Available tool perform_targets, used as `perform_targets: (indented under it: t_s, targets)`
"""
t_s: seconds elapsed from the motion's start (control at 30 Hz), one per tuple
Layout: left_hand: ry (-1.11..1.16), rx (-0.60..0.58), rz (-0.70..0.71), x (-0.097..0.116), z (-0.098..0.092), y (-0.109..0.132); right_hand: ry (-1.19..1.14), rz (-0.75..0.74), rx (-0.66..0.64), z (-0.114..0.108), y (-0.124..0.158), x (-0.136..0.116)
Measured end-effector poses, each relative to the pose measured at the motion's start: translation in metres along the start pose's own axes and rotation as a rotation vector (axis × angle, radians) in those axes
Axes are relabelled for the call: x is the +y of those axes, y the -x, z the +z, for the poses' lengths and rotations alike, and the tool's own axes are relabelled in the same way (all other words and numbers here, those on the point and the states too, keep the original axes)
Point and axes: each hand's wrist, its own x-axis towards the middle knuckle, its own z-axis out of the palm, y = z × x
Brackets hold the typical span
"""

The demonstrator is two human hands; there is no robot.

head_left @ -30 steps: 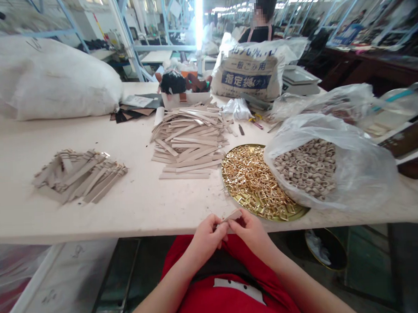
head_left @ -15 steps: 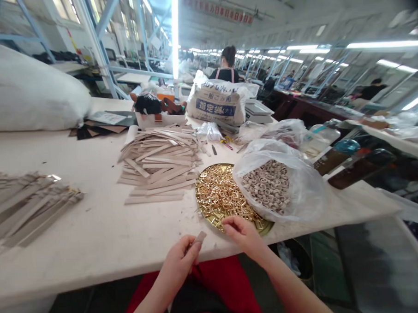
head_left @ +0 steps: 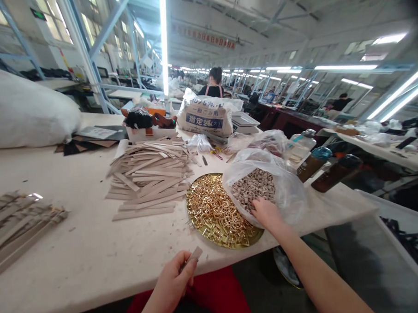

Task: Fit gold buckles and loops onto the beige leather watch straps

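My left hand [head_left: 176,275] is closed near the table's front edge, pinching a grey-beige strap [head_left: 197,253]. Only the strap's short end sticks out past thumb and fingers. To the right, my right hand [head_left: 267,215] reaches into a clear plastic bag [head_left: 289,197], its curled fingertips among the small grey-beige strap loops [head_left: 254,187]. Whatever those fingertips pinch is too small to make out. Between my hands lie many gold metal buckles [head_left: 214,207] on a round gold tray [head_left: 203,236], which touches the bag.
A heap of loose straps [head_left: 151,177] lies left of the tray. Straps with gold fittings [head_left: 21,224] are stacked at far left. Behind stand a printed white sack [head_left: 205,117] and bottles [head_left: 313,163]. A co-worker [head_left: 213,85] is farther back.
My right hand has moved from the buckle tray rightward and up into the bag of loops. The left hand still grips the strap. The whole view has shifted slightly.
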Motion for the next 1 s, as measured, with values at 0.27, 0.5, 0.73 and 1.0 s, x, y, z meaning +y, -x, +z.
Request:
perform_targets:
  t_s: [0.27,0.5,0.73,1.0]
  targets:
    - [-0.073,0.012,0.061,0.015,0.003,0.007,-0.141,-0.026,0.053,-0.004,0.008,0.003]
    - [-0.178,0.031,0.159,0.035,0.008,0.010,-0.532,-0.062,0.075,-0.020,0.028,-0.023]
    - [-0.274,0.150,0.295,0.057,0.017,0.006,-1.446,-0.103,-0.457,-0.034,0.086,-0.113]
    - [-0.412,0.102,0.275,0.046,0.005,0.013,-1.439,-0.093,-0.349,-0.017,0.101,-0.133]
